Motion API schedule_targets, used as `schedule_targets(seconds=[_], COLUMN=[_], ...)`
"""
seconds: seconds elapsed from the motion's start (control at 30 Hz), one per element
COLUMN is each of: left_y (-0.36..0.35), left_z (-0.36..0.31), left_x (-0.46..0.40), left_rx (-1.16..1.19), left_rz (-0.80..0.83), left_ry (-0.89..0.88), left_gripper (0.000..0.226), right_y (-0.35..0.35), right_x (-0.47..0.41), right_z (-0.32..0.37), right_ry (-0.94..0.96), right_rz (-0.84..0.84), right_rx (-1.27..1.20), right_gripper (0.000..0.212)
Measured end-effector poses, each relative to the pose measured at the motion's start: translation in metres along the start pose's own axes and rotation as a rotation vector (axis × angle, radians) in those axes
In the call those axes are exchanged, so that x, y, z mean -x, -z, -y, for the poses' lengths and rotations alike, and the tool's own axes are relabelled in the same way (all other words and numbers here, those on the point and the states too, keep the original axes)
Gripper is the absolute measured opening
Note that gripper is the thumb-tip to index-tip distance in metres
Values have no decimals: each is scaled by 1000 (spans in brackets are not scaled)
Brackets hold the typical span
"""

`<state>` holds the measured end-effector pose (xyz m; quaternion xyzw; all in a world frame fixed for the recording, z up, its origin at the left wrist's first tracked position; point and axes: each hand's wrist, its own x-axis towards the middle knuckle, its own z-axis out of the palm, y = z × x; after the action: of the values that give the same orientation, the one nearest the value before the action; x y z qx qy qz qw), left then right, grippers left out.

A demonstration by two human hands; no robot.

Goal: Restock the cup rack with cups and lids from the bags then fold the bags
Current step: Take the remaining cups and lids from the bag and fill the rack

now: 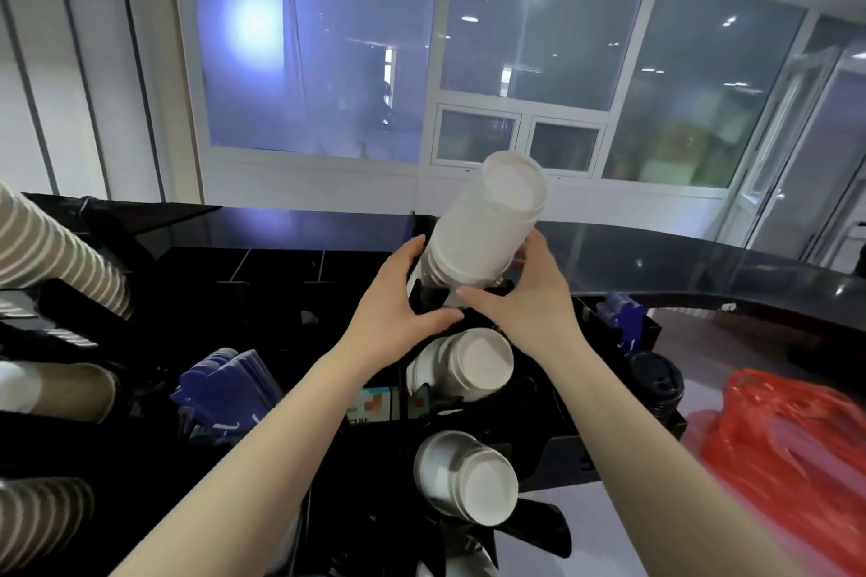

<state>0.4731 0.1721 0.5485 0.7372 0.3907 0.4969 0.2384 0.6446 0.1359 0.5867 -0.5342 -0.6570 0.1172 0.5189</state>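
**Both hands seat a stack of white lids in the rack's top slot**

The cup rack (pixel 553 450) is the landmark. At its upper slot, a tilted stack of white lids (pixel 487 225) rests between both hands. The left hand (pixel 398 300) cups its left side, fingers curved around it; the right hand (pixel 529 290) grips the right side, thumb underneath. Right of the rack lies a red plastic bag (pixel 792 450).

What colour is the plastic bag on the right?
Red-orange plastic bag, shown in the head view, the only one.
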Motion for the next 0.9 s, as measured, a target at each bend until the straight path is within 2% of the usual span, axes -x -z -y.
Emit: schedule_targets(seconds=[0.07,0.13,0.3,0.43,0.77,0.9], left_y=[-4,-7,-17,-17,-16,-13], left_z=[-6,-8,7,12,7,6], left_x=[-12,-19,-25,-25,-24,-25], left_rx=[27,75,189,125,60,57], left_rz=[11,15,38,11,-14,27], left_ry=[-54,-93,-48,12,54,59], left_gripper=[88,89,97,96,79,72], right_y=[-8,-14,-23,-24,-30,-14], right_x=[-9,-16,-25,-28,-18,-26], right_z=[1,1,0,-4,0,17], right_ry=[-37,-71,-90,-82,-60,40], right_rz=[-8,-26,-44,-76,-183,-216], right_rx=[-76,-130,-149,-167,-244,-269], right_gripper=[78,82,90,94,73,71])
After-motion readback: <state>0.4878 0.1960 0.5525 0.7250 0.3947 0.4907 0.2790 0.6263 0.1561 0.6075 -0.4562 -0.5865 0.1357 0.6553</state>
